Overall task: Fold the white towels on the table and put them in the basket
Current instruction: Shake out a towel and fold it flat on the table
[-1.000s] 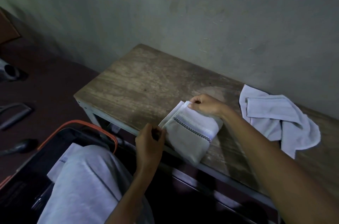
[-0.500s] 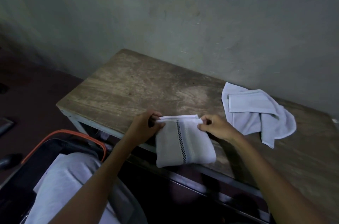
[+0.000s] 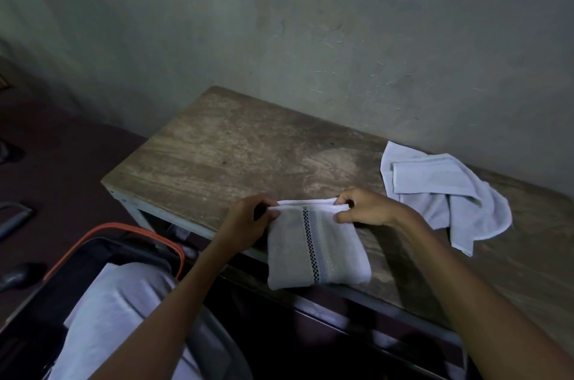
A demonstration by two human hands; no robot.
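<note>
Down at seven o'clock, the orange-rimmed basket point(image 3: 136, 229) is cut off by the frame, and whether the pale cloth point(image 3: 118, 311) lies inside it is hard to tell. The left hand point(image 3: 248, 224) pinches the folded towel point(image 3: 313, 249) at its top left corner and the right hand point(image 3: 363, 208) at its top right. The towel overhangs the near edge of the wooden table point(image 3: 233, 155). There's bare tabletop at twelve o'clock. At three o'clock a crumpled towel point(image 3: 441, 193) lies just beside the right wrist, with a grey wall point(image 3: 310, 37) behind.
</note>
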